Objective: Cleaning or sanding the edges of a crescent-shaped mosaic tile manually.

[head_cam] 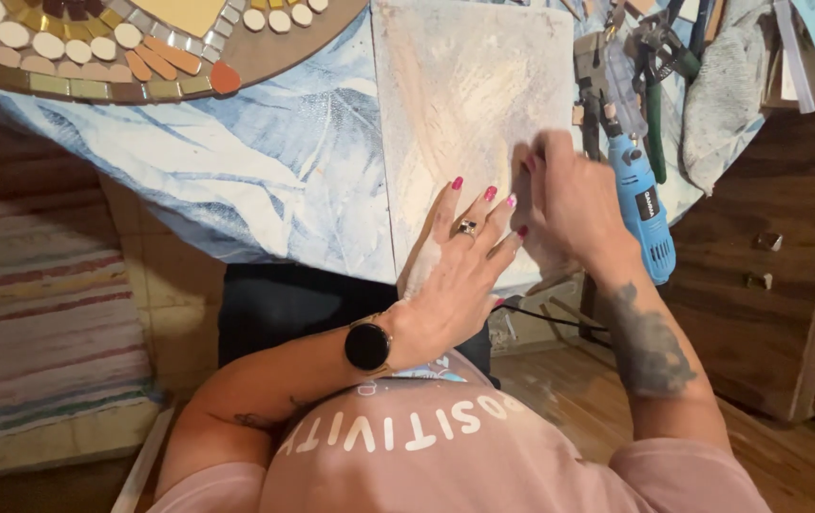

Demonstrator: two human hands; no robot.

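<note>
Blue-patterned tablecloth (236, 161) under pale board (455, 104); left hand (460, 261) flat, fingers spread. Right hand (569, 204) blurred, fingers curled, contents unclear.

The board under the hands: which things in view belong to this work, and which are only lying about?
In the work:
- white board
- left hand, flat on the board
- right hand, pressed on the board

Lying about:
- blue power tool
- round mosaic
- green-handled pliers
- grey cloth
</note>
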